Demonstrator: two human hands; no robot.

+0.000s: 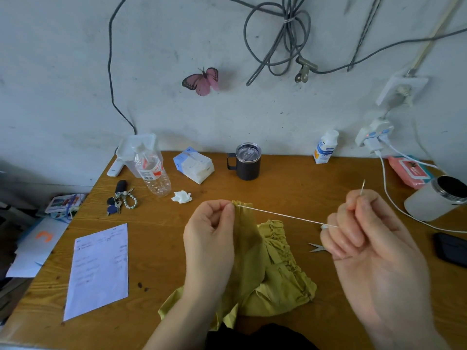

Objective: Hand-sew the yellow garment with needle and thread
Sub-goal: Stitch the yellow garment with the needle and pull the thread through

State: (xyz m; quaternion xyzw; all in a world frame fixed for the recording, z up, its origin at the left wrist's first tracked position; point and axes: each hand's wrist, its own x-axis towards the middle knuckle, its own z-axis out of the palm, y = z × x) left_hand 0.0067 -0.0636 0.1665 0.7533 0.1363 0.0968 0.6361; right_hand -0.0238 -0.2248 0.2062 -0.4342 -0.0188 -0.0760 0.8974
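Fingers of your left hand [209, 236] are pinched together on the top edge of the crumpled mustard-yellow fabric garment [275, 274], lifting that fold off the brown wooden table [290, 190]; rest of the garment lies bunched on the table between your two hands. Your right hand [374, 251] has thumb and fingertips clamped on one thin silver sewing needle [363, 188], point tilted up. One white thread [283, 215] runs taut from the pinched fold to the right hand, small knot near the right fingers. One pair of small metal snips [316, 247] lies just beside the right hand. Counts: one dark lidded mug [246, 161], one clear plastic bottle [153, 170], one bunch of keys [121, 200], one white printed paper sheet [98, 271].
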